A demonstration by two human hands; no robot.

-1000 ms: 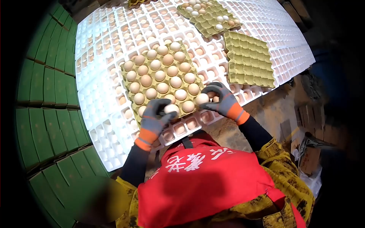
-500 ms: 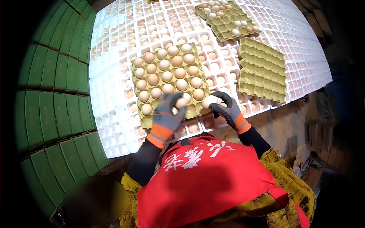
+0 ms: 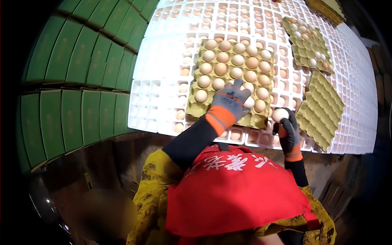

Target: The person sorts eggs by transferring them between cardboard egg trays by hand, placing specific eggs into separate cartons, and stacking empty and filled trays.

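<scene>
An olive egg tray (image 3: pixel 197 109) with rows of brown and cream eggs lies in front of me. Over its near part is my gloved left hand (image 3: pixel 229 101), palm down, its fingers and thumb closed around an egg (image 3: pixel 248 102) at the tray's cups. Part of that egg and its neighbours are hidden under the glove. Beside the tray's near right corner, my gloved right hand (image 3: pixel 288 130) is curled around a pale egg (image 3: pixel 280 114), held up above the white foam trays (image 3: pixel 253 138). Both gloves are grey and black with orange cuffs.
White foam trays with eggs in their cells cover the surface. A bare olive tray (image 3: pixel 320 110) lies at the right, below a partly filled olive tray (image 3: pixel 307 45). Stacked olive trays (image 3: pixel 326 10) sit at the far right. Green boxes (image 3: pixel 77 53) line the left.
The view has swung left, so the trays appear further right. My left hand has brought its egg down onto the tray. My right hand, still holding an egg, has moved away from the tray's edge.
</scene>
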